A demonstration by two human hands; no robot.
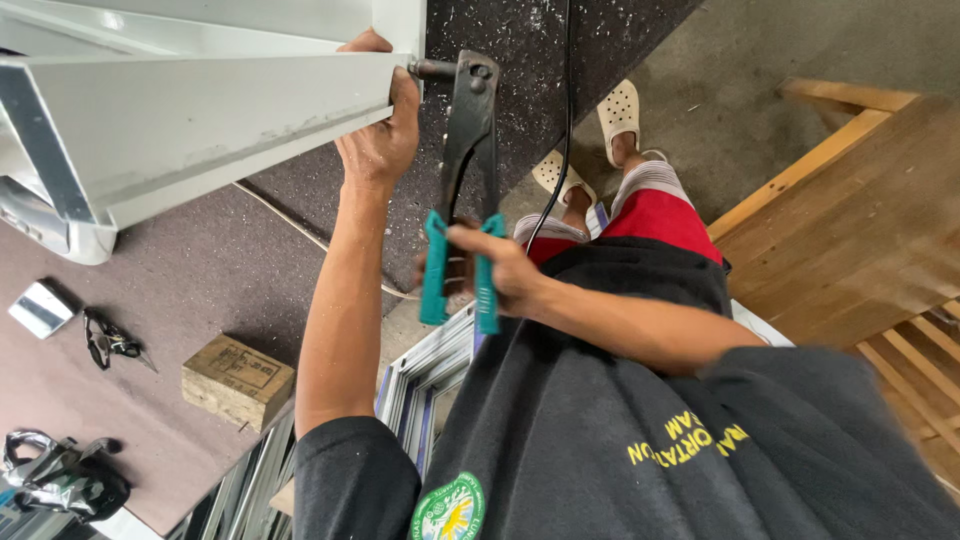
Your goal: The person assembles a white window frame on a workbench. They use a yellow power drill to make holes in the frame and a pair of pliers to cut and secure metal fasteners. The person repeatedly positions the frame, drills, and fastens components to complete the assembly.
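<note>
Dark speckled floor matting is lying beneath you, with a wooden block (238, 380) sitting at the left. Your left hand (378, 140) is gripping the end of the white metal frame (200, 115). Your right hand (495, 270) is squeezing the teal handles of the rivet gun (465, 180), its nose touching the frame's end.

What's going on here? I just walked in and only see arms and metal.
A person is working on a white metal frame. The left hand grips the frame's end, while the right hand squeezes the teal handles of a hand riveter. The riveter's nose is pressed against the frame's end, right by the left hand. On the floor below lie a wooden block, more frames and a black cable.
</note>
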